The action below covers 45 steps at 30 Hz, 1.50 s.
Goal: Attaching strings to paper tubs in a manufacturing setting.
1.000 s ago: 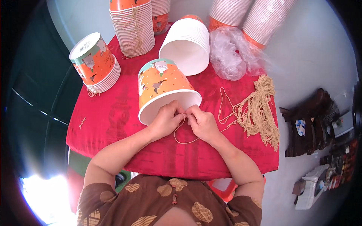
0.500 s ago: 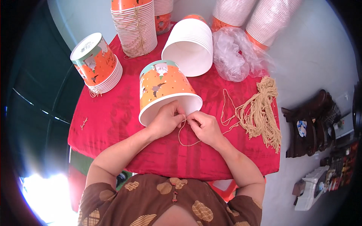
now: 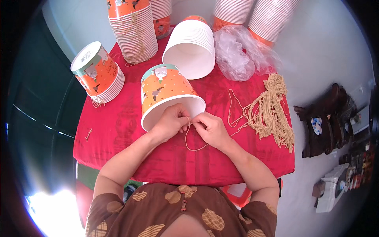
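An orange printed paper bucket [image 3: 167, 87] lies tipped on the table, its white-rimmed mouth facing me. My left hand [image 3: 167, 124] is at that mouth, fingertips just inside the lower rim, pinching a thin tan string [image 3: 186, 141]. Right beside it, my right hand [image 3: 213, 128] pinches the same string, and the fingertips of both hands almost meet. A loop of string hangs below them and runs behind my right hand toward the bundle of tan strings [image 3: 272, 110] on the right. Whether the string passes through the bucket's wall is hidden by my fingers.
Behind stands a nested stack of white buckets [image 3: 189, 49] on its side. A shorter upturned stack [image 3: 98, 75] is at left, a tall stack [image 3: 134, 37] at the back. Crumpled clear plastic [image 3: 237, 55] lies at back right. A red cloth [image 3: 166, 166] covers the table.
The view has shifted slightly, moving the table's things a little in the picture. My right fingertips have come closer to my left ones at the string. Both hands keep their pinch.
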Each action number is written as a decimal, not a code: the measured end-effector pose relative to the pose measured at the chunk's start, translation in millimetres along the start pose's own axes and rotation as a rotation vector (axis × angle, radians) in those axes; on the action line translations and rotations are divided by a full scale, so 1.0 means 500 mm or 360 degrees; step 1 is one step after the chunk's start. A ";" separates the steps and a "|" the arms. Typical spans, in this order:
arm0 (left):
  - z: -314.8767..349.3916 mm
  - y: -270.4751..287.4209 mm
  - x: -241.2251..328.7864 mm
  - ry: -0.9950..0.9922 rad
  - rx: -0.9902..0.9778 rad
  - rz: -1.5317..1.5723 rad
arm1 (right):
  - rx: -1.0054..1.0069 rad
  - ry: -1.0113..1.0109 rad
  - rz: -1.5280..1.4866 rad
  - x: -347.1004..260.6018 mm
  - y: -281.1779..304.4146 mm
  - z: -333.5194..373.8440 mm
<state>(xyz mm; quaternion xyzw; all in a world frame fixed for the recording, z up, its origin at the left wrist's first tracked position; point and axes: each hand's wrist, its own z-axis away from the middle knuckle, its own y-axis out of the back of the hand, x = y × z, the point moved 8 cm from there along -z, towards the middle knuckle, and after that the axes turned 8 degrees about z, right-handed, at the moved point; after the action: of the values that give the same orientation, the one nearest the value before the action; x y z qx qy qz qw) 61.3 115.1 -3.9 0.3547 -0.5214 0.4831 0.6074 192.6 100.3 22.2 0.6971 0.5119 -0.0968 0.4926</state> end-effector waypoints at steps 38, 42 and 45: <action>0.042 -0.028 0.057 -0.0973 0.0174 -0.0906 | 0.0205 0.0065 0.0088 0.002 0.004 -0.004; 0.045 -0.042 0.059 -0.1052 0.0143 -0.1078 | 0.0151 -0.0067 0.0145 0.014 -0.001 -0.004; 0.046 -0.050 0.059 -0.1105 0.0105 -0.1214 | 0.0168 -0.0068 0.0157 0.014 0.001 -0.003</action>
<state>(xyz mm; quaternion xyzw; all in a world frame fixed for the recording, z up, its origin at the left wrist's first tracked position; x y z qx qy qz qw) 78.0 92.7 31.5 0.6781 -0.5103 0.0973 0.5199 195.5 105.7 18.5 0.7443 0.4605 -0.1142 0.4701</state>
